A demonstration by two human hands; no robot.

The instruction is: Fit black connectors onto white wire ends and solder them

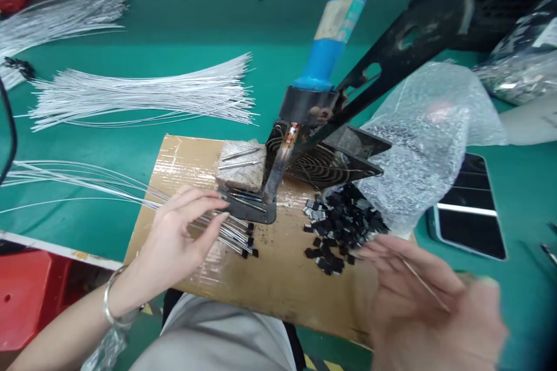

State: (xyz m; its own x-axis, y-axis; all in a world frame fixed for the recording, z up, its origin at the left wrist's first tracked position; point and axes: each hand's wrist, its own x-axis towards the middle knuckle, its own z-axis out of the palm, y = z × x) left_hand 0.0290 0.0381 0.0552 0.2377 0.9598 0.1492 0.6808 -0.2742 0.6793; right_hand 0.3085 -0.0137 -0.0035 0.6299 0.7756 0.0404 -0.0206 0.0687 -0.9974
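My left hand [183,232] hovers over the cardboard, its thumb and index fingertips a little apart, beside a dark metal plate [255,213]. Thin metal rods lie on that plate. Under and beside the hand are several white wires with metal sleeves and black end pieces [237,239]. My right hand [426,295], blurred, has a thin metal stick [424,285] across its curled fingers; its kind is unclear. Its fingertips reach the edge of a pile of small black pieces [348,217]. Between the hands, a blue-handled soldering iron [324,52] points down at the plate.
A cardboard sheet [300,284] covers the near bench. Behind the plate are a whitish block [242,165] with rods on it and a black fan [322,162]. White wire bundles [143,95] lie left; a plastic bag [418,139] and a phone [470,208] lie right.
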